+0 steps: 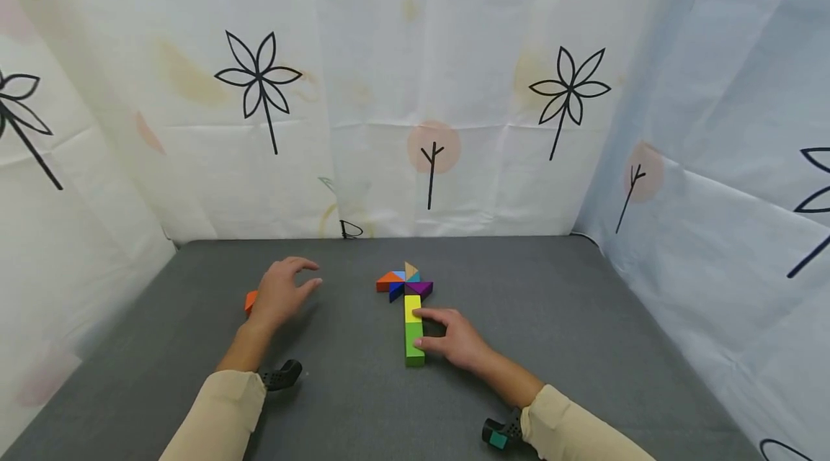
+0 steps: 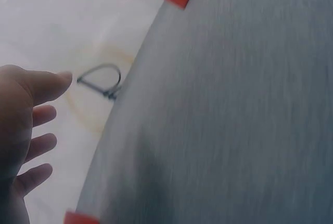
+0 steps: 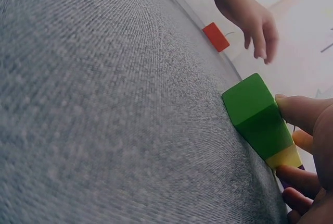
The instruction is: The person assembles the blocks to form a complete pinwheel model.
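My right hand (image 1: 459, 338) reaches in from the right with fingers extended. Its thumb touches the green block (image 1: 413, 349) and its index finger touches the yellow block (image 1: 411, 306). Those two blocks lie end to end in a straight column. Above them several triangular pieces fan out, among them a purple piece (image 1: 422, 289), a dark blue piece (image 1: 395, 292), an orange piece (image 1: 387, 282) and a tan piece (image 1: 410, 271). Off to the left, my left hand (image 1: 279, 294) hovers over the table with loosely bent fingers and nothing in them.
An orange-red block (image 1: 249, 301) lies beside the left wrist, partly covered by it. The dark grey table (image 1: 350, 403) meets white printed cloth walls (image 1: 363, 86) at the back and both sides. Each wrist carries a black camera mount.
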The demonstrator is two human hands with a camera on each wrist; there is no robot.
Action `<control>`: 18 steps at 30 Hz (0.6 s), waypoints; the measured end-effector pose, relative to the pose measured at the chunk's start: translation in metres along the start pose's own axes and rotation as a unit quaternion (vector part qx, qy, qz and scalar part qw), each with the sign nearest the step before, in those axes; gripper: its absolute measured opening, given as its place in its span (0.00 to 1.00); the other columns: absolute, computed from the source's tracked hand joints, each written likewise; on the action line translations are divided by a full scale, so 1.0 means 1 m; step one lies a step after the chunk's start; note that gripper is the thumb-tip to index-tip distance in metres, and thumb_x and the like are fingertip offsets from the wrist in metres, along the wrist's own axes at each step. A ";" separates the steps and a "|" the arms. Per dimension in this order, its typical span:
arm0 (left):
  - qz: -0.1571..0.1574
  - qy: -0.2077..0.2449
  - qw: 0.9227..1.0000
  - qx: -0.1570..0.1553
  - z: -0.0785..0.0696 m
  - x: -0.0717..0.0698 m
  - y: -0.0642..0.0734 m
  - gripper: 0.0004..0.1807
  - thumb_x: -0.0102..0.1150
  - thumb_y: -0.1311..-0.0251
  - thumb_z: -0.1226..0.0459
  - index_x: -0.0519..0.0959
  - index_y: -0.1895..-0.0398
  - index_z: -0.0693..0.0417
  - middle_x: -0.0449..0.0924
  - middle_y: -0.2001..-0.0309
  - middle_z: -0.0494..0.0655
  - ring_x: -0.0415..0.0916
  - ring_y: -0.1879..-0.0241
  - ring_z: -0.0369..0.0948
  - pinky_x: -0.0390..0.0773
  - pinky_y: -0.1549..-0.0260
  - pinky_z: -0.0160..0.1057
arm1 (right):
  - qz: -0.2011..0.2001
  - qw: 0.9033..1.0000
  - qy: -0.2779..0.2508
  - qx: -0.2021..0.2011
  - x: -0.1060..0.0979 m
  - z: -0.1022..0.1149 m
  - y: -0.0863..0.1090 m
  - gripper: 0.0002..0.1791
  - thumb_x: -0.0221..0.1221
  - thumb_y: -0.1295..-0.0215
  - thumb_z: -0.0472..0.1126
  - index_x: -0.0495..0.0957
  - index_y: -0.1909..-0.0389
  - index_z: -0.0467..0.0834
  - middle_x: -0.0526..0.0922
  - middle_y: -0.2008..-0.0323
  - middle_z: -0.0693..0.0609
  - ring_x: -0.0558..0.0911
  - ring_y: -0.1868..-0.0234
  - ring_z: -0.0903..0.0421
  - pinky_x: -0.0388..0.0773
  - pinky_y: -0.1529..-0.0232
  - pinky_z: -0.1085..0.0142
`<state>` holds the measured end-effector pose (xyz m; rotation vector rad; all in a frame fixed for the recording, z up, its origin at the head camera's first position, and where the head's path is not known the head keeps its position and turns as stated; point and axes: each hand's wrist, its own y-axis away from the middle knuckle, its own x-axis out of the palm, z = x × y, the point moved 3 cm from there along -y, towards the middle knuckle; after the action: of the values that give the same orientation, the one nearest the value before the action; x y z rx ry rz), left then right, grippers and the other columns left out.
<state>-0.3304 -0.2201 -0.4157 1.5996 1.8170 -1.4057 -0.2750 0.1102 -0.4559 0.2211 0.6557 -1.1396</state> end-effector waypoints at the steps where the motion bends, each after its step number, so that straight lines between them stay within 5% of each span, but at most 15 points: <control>1: -0.005 -0.007 1.000 0.003 0.004 -0.003 0.002 0.15 0.68 0.42 0.63 0.82 0.52 0.56 0.77 0.46 0.58 0.69 0.45 0.60 0.65 0.46 0.63 | 0.000 1.000 0.001 0.001 0.000 0.000 0.000 0.27 0.69 0.41 0.46 0.78 0.40 0.46 0.75 0.40 0.43 0.69 0.39 0.41 0.62 0.39 0.41; 12: -0.041 -0.070 0.997 -0.002 0.045 -0.023 0.024 0.17 0.71 0.47 0.65 0.83 0.54 0.57 0.75 0.42 0.61 0.68 0.48 0.64 0.64 0.53 0.67 | 0.000 1.000 0.003 0.005 0.000 0.002 0.001 0.27 0.68 0.40 0.47 0.78 0.40 0.46 0.75 0.40 0.43 0.69 0.39 0.41 0.62 0.39 0.41; 18: -0.020 -0.072 0.997 -0.023 0.059 -0.033 0.030 0.18 0.70 0.46 0.65 0.81 0.52 0.59 0.75 0.44 0.64 0.67 0.47 0.65 0.64 0.51 0.67 | -0.001 1.000 -0.004 0.002 0.000 0.002 0.001 0.27 0.68 0.40 0.46 0.78 0.40 0.45 0.75 0.40 0.43 0.69 0.38 0.41 0.62 0.39 0.41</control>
<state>-0.3137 -0.2905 -0.4294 1.4093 1.7931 -1.4454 -0.2734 0.1096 -0.4549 0.2200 0.6467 -1.1428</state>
